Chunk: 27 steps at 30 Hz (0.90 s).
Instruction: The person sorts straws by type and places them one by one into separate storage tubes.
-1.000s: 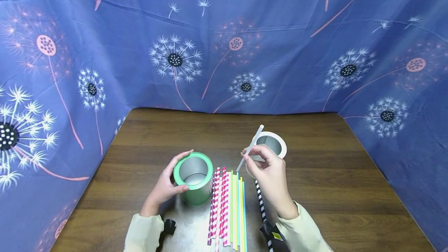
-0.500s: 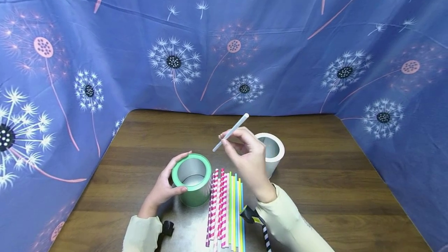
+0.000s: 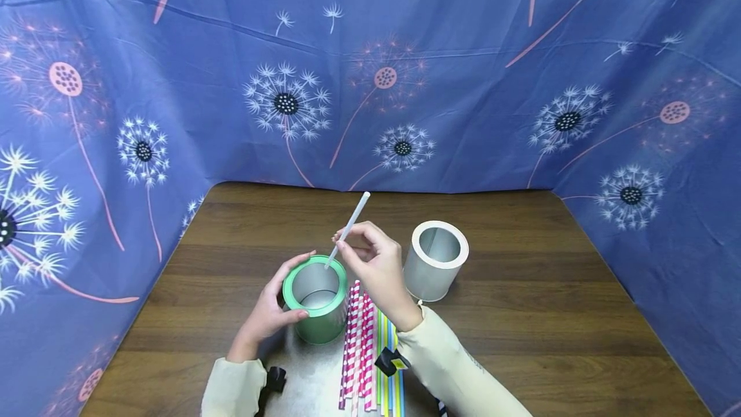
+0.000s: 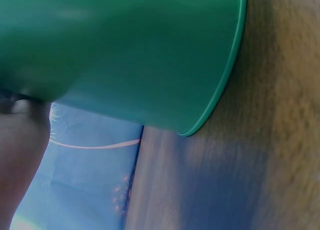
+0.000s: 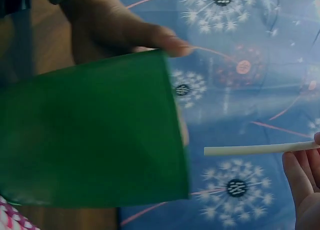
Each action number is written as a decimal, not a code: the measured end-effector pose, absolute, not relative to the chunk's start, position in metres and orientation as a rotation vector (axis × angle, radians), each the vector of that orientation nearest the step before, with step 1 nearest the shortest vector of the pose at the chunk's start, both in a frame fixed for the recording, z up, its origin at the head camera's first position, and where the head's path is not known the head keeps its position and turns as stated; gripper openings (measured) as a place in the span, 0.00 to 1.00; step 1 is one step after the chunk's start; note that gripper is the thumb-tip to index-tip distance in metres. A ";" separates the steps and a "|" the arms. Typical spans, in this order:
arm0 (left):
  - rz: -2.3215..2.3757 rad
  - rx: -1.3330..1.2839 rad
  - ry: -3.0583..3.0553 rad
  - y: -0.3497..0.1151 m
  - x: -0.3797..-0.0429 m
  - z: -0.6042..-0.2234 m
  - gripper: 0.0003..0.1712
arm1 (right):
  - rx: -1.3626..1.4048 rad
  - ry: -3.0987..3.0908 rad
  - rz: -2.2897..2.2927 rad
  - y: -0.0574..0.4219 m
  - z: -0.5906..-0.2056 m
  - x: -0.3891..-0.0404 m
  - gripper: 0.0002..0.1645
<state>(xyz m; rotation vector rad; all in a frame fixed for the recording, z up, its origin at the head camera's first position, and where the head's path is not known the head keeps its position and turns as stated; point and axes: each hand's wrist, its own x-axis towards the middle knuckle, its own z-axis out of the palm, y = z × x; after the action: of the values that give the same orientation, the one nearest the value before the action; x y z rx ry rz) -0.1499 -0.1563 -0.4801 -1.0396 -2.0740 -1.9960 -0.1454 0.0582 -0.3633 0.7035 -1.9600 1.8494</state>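
My left hand grips the green can at its rim, thumb on the near side and fingers round the far left. The can stands upright, with its open top showing a bare metal inside. My right hand pinches a white straw between thumb and fingertips. The straw slants, its lower end over the can's opening in the head view. In the right wrist view the straw shows with its end apart from the can's rim. The left wrist view is mostly filled by the can's green side.
Right of the green can lies a row of striped pink straws and plain coloured ones, partly under my right forearm. A white can stands open behind to the right. Dandelion-print cloth walls the wooden table.
My right hand has carried the white straw leftward from in front of the white can, up and across to above the green can. My left hand keeps its hold on the can.
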 end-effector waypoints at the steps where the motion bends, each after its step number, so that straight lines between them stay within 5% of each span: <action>1: -1.997 -1.041 -2.071 -0.156 -0.150 -0.480 0.50 | 0.699 -1.974 1.858 0.057 -0.366 -0.146 0.07; 27: -1.957 -1.012 -2.107 -0.157 -0.150 -0.481 0.49 | 0.629 -2.175 1.781 0.043 -0.410 -0.148 0.07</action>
<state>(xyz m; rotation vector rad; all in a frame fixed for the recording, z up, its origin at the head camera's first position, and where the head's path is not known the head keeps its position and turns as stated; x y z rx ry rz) -0.1500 -0.1571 -0.4806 -1.0121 -2.1070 -1.9565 -0.1484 0.0431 -0.4098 0.6285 -2.1754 1.7810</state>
